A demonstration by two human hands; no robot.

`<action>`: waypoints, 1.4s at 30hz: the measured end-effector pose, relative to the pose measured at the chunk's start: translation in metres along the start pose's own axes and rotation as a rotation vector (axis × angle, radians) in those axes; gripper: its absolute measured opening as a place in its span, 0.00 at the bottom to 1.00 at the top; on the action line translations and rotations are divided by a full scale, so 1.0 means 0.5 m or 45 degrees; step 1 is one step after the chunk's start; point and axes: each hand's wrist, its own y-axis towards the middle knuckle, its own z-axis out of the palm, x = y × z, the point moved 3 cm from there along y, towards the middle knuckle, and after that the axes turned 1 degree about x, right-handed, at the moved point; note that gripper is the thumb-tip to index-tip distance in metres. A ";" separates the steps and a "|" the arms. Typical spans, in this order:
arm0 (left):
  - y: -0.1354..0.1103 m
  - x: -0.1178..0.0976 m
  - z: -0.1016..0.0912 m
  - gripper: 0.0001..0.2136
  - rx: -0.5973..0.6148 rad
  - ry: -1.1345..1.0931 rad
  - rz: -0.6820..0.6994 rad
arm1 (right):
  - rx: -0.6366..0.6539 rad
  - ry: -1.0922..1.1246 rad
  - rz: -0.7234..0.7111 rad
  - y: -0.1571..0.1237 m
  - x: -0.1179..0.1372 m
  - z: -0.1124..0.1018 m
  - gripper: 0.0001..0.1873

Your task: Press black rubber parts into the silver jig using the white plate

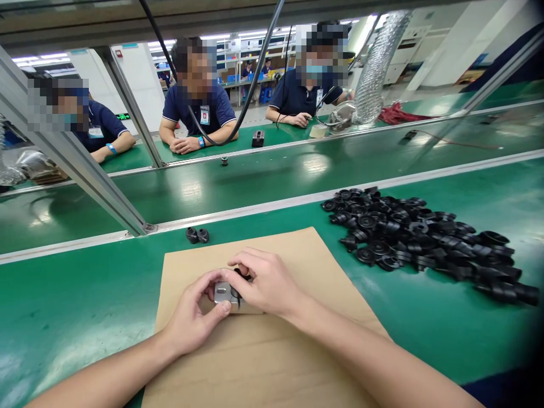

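Left hand [193, 317] fingers pinch small metal block [222, 293], resting on cardboard sheet [297, 249] on table [85, 294]; right hand [263, 280] fingers closed on black part [243, 274] atop block. Likely step: seating part. Next calls for steady block, square press

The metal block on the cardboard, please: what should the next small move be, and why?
Probably press the black part further down into the metal block with the right hand. The left hand pinches the block steady on the cardboard sheet, and the right hand's fingers sit on the part at the block's top, so it seems only partly seated.
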 end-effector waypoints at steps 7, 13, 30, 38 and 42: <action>-0.003 0.015 -0.002 0.28 -0.019 -0.020 -0.086 | 0.444 0.280 -0.176 0.012 -0.019 -0.045 0.20; 0.001 0.007 -0.003 0.27 -0.017 -0.057 -0.099 | 0.455 0.287 -0.213 0.010 -0.028 -0.042 0.22; -0.002 0.010 -0.001 0.28 -0.021 -0.030 -0.105 | 0.452 0.089 -0.013 0.016 -0.050 -0.092 0.18; -0.011 0.004 0.005 0.28 0.077 0.138 0.043 | 0.887 -0.140 0.408 -0.017 -0.140 -0.160 0.46; -0.008 0.001 0.005 0.27 0.090 0.135 0.061 | 0.795 -0.202 0.327 -0.016 -0.159 -0.174 0.39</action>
